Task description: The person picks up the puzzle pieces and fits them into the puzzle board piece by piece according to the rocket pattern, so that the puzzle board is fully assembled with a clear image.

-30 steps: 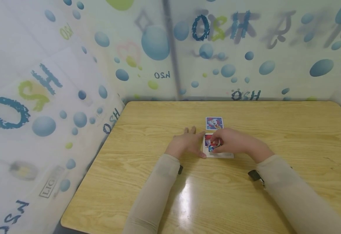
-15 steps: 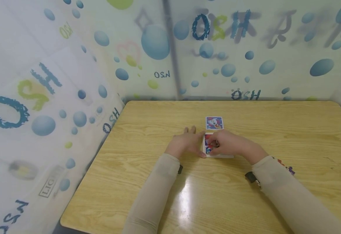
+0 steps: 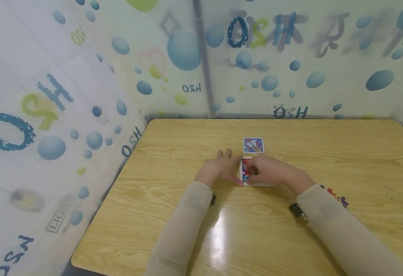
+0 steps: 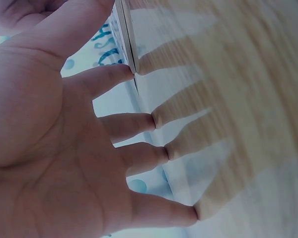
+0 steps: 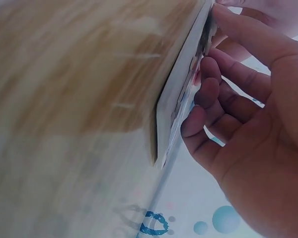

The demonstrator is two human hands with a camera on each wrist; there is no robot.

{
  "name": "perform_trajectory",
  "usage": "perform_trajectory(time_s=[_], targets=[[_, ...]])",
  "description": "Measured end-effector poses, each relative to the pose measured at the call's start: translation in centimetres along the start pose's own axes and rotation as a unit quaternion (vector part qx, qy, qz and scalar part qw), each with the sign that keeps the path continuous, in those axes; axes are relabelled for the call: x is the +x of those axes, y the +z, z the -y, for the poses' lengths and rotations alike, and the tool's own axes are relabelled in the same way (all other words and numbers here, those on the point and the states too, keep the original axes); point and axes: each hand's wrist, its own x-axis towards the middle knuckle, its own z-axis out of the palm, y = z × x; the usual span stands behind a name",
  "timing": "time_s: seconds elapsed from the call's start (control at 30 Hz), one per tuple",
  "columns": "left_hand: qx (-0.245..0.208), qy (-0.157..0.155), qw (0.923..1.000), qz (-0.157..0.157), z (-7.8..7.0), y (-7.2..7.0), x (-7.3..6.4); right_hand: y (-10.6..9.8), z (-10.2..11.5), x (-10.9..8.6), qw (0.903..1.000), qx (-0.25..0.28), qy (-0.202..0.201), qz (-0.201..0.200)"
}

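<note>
A jigsaw board with a white rim [image 3: 241,170] lies on the table, its red and blue picture partly covered by my right hand [image 3: 272,170]. That hand's thumb and forefinger pinch a small puzzle piece [image 5: 207,33] against the board, seen edge-on in the right wrist view; the other fingers curl over the surface. My left hand [image 3: 218,168] is spread on the table, with thumb and forefinger touching the board's left edge. In the left wrist view its fingers [image 4: 129,126] are straight, tips on the tabletop. Behind the board lies a square picture card [image 3: 253,145].
Several loose puzzle pieces [image 3: 339,197] lie beside my right sleeve, partly hidden by it. The wooden table [image 3: 146,214] meets a wall [image 3: 263,103] printed with bubbles and letters at the back and left.
My right hand has moved slightly left and lower onto the board, bringing the piece down against it. Loose pieces have come into view beside the right sleeve. The left hand stays still.
</note>
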Motion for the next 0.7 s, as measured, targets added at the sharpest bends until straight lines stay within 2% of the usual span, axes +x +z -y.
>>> perform_trajectory(time_s=[0.33,0.7], targets=[[-0.004,0.006,1.0000,0.006,0.18,-0.01,0.10,0.17,-0.06,-0.18,1.0000,-0.002,0.003,-0.005],[-0.005,0.005,1.0000,0.002,0.11,-0.14,-0.12,-0.08,0.40,-0.32,0.9996,-0.018,-0.015,-0.013]])
